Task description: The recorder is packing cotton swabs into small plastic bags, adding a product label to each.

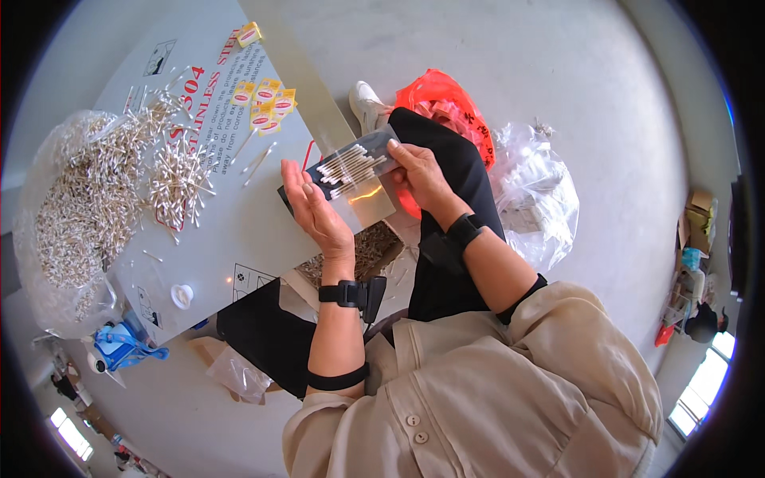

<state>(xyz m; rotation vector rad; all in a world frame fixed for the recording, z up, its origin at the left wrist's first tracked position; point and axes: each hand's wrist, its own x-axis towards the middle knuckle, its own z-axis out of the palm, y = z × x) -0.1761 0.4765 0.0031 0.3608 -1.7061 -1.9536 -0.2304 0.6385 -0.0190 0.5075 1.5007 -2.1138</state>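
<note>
My right hand (422,175) pinches the right end of a clear plastic pouch (381,149) between thumb and fingers. A row of cotton swabs (348,170) lies side by side on or in the pouch; I cannot tell which. At the pouch's left end my left hand (319,211) is open, its fingers stretched out and held upright beside the swab tips. Both hands are over the near right corner of the metal-sheet table (247,207). On that table, left of my hands, a loose heap of cotton swabs (179,183) spreads out.
A big clear bag (52,279) full of swabs stands at the table's left. Small yellow packets (267,99) lie at the back. Below the table corner is a box (386,243) of brownish bits. Red (454,103) and clear plastic bags (538,195) sit on the right.
</note>
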